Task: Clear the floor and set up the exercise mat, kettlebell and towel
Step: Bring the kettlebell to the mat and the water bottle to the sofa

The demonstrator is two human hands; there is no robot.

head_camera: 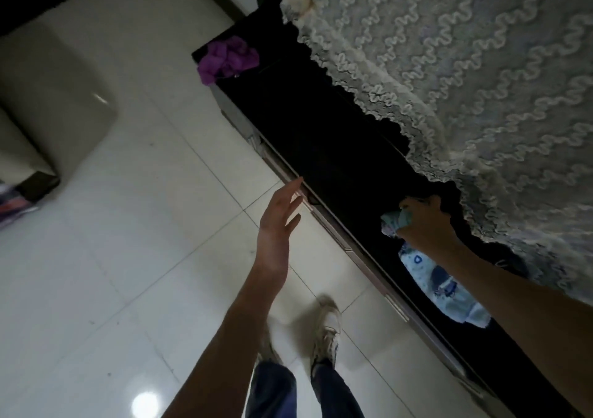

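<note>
My right hand (426, 225) is closed around a bunched light blue patterned cloth (446, 286). The cloth hangs down from my fist over the black cabinet top (321, 122). My left hand (279, 222) is open with fingers spread, hovering above the white tiled floor (128, 257) close to the cabinet's front edge. It holds nothing. A crumpled purple cloth (227, 60) lies on the far end of the cabinet top. No mat or kettlebell is in view.
A lace curtain (465, 80) hangs over the cabinet on the right. A beige padded stool (48, 97) stands on the floor at the left. My feet in pale sneakers (324, 334) are on the tiles beside the cabinet.
</note>
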